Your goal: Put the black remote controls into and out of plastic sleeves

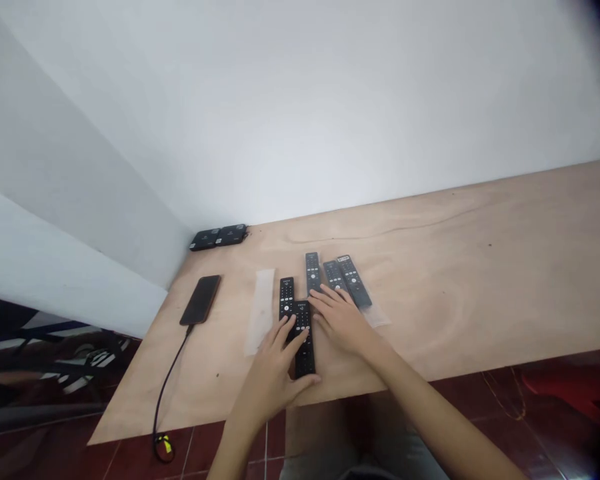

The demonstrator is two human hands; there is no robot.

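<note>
Table (440, 287) of pale wood stands against a white wall (330, 100), and in its middle part lie five remote controls. Two of them are black: the nearer black remote (305, 363) lies almost straight, and the farther black remote (287, 292) lies just beside it at the left, a little higher. The left hand (273, 377) is over these two, its fingers spread apart; the fingertips rest on the nearer one and by the lower part of the other, and the thumb is at the near end.

The right hand (343, 323) has its fingers slightly apart, laid at the lower ends of the left sleeved remote (313, 267) and the middle sleeved remote (332, 271). I cannot tell how firmly they press. The right sleeved remote (354, 279) is tilted, just beside.

To the left of the black remotes, a flat plastic sleeve (261, 303) lies on the wood. Farther left is a smartphone (200, 300) with dark screen, from which a cable (167, 383) runs to the near edge. Two flat black boxes (205, 239) sit side by side in the far left corner.
</note>
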